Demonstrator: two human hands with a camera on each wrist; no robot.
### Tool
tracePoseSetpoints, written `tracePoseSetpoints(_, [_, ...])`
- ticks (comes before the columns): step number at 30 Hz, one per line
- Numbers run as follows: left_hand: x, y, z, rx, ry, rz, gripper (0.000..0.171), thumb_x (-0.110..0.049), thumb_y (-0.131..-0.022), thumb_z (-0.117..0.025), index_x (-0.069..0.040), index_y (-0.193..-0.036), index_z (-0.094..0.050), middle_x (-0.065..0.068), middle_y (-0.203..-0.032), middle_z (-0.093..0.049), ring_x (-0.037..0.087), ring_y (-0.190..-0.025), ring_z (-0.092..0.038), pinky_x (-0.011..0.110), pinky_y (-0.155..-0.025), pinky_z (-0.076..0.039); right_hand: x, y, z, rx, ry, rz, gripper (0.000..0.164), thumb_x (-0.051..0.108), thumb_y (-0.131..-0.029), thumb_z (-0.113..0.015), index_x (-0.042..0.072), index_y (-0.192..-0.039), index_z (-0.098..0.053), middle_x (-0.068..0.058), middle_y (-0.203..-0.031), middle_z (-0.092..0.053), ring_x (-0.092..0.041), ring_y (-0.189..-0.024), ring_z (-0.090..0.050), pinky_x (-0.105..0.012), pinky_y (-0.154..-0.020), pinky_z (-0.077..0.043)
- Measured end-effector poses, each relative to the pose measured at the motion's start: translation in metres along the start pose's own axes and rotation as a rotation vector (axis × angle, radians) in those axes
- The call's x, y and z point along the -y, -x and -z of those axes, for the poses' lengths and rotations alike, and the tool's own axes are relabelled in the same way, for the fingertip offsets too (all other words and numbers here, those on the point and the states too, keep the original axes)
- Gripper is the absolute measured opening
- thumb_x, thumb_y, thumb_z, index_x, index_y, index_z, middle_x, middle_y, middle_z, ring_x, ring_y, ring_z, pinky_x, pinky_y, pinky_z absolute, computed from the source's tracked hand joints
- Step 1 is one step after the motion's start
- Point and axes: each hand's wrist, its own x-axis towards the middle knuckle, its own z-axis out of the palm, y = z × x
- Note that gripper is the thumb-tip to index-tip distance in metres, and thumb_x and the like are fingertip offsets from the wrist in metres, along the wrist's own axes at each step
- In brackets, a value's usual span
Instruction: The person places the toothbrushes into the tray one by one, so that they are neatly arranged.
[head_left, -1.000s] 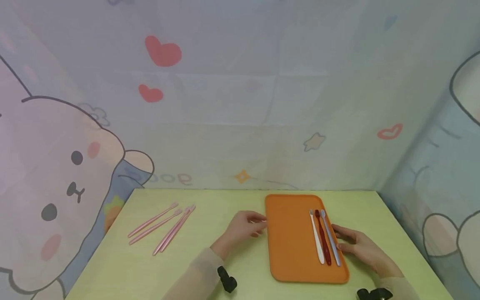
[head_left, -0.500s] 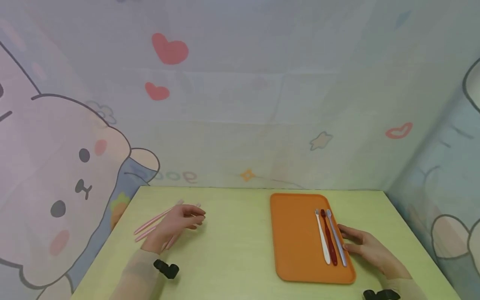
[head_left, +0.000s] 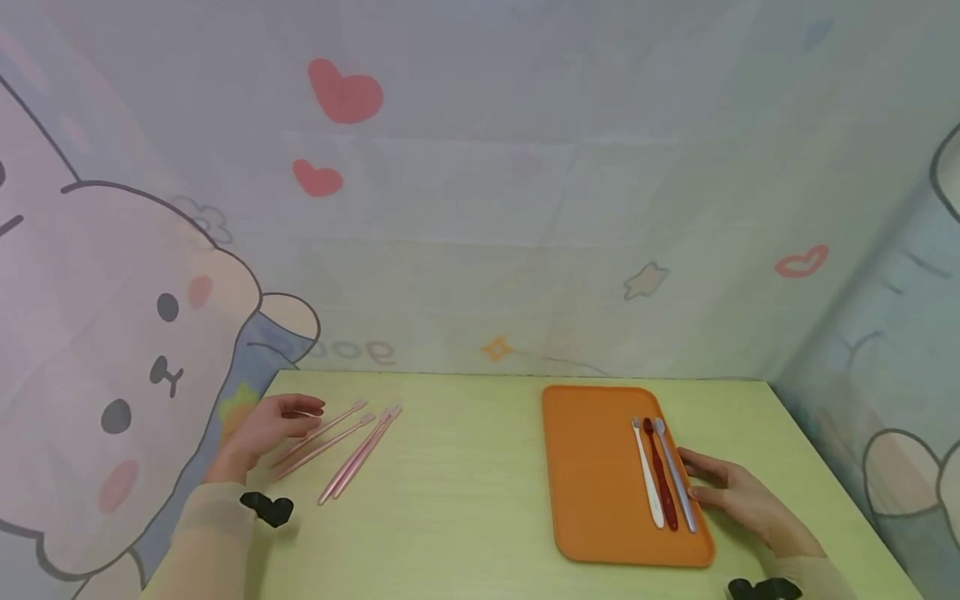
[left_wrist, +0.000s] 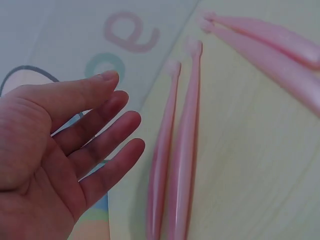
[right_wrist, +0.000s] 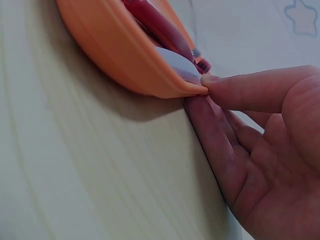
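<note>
Beside the pink toothbrushes on the table's left, my left hand (head_left: 266, 429) hovers with loosely bent fingers and holds nothing. Two of those toothbrushes (left_wrist: 182, 150) lie just off my fingertips in the left wrist view, and another pink pair (head_left: 360, 457) lies to their right. On the right stands an orange tray (head_left: 592, 475), whose right rim my right hand (head_left: 738, 496) pinches between thumb and fingers. Side by side in the tray are a white toothbrush (head_left: 648, 479), a dark red toothbrush (head_left: 662, 479) and a pale lilac toothbrush (head_left: 678, 483).
The pale yellow-green table (head_left: 465, 483) stretches between the pink toothbrushes and the tray. Its far edge meets a printed cloth backdrop (head_left: 480, 208), which also runs along both sides.
My left hand has moved from the tray's left edge across to the far left, passing over the pink toothbrushes. My right hand stays at the tray's rim. The view has shifted slightly.
</note>
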Motion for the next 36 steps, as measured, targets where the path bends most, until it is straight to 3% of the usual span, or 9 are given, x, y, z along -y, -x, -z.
tracePoseSetpoints(5, [0.007, -0.002, 0.005, -0.005, -0.049, 0.028, 0.042, -0.007, -0.101, -0.073, 0.010, -0.138, -0.062, 0.028, -0.131, -0.068, 0.029, -0.111, -0.070, 0.024, -0.086, -0.057, -0.001, 0.001, -0.001, -0.007, 0.009, -0.005, 0.075, 0.020, -0.101, -0.074, -0.007, -0.161, -0.038, -0.032, -0.158, -0.046, -0.052, -0.147, -0.041, -0.017, -0.095, -0.048])
tracePoseSetpoints(12, [0.015, -0.004, 0.006, 0.008, -0.044, 0.094, 0.038, -0.003, -0.099, -0.073, 0.011, -0.134, -0.065, 0.026, -0.122, -0.071, 0.024, -0.096, -0.072, 0.031, -0.080, -0.061, -0.002, 0.002, 0.000, -0.006, 0.040, 0.015, 0.075, 0.023, -0.102, -0.075, -0.006, -0.161, -0.040, -0.030, -0.160, -0.045, -0.051, -0.148, -0.038, -0.017, -0.096, -0.046])
tracePoseSetpoints(20, [0.018, -0.009, 0.002, 0.007, -0.144, 0.096, 0.035, -0.009, -0.098, -0.078, 0.007, -0.128, -0.071, 0.019, -0.117, -0.075, 0.021, -0.099, -0.070, 0.027, -0.080, -0.057, -0.002, 0.000, -0.001, 0.001, 0.006, 0.007, 0.074, 0.019, -0.102, -0.074, -0.007, -0.161, -0.038, -0.031, -0.160, -0.045, -0.050, -0.148, -0.040, -0.016, -0.095, -0.048])
tracePoseSetpoints(29, [0.018, -0.008, 0.000, 0.009, -0.204, 0.110, 0.035, -0.008, -0.094, -0.081, 0.006, -0.125, -0.073, 0.015, -0.113, -0.075, 0.023, -0.100, -0.068, 0.026, -0.080, -0.055, -0.001, -0.001, -0.001, 0.008, -0.006, 0.032, 0.073, 0.018, -0.102, -0.074, -0.007, -0.161, -0.038, -0.031, -0.158, -0.047, -0.036, -0.143, -0.048, -0.017, -0.096, -0.049])
tracePoseSetpoints(36, [0.016, -0.011, -0.002, 0.016, -0.230, 0.121, 0.034, -0.004, -0.092, -0.081, 0.007, -0.123, -0.074, 0.015, -0.110, -0.076, 0.022, -0.097, -0.069, 0.026, -0.080, -0.055, -0.002, 0.001, -0.001, 0.006, -0.019, 0.019, 0.074, 0.018, -0.102, -0.074, -0.007, -0.161, -0.038, -0.031, -0.158, -0.047, -0.050, -0.148, -0.040, -0.017, -0.095, -0.049])
